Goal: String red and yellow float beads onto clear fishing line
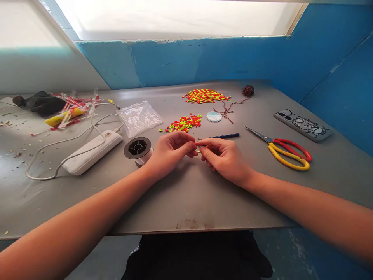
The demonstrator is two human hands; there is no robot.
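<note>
Above the middle of the grey table, my left hand (175, 150) is closed in a pinch, thumb against forefinger. Almost touching it, my right hand (222, 156) is also pinched shut. A tiny yellow-green bit (199, 152) shows between the fingertips, but what each hand holds is mostly hidden. Just beyond lies a loose heap of small red and yellow-green oval beads (184, 123). Behind the right fingers rests a dark blue pen-like tool (225, 136). A black-flanged spool with white winding (138, 149) stands beside my left wrist.
Farther back are a larger bead pile (204, 95), a round pale disc (214, 116) and a brown string ball (248, 90). Scissors (281, 149) and a phone (303, 124) lie right. Left are a clear bag (140, 117), a cabled power bank (93, 153) and wrappers (72, 111).
</note>
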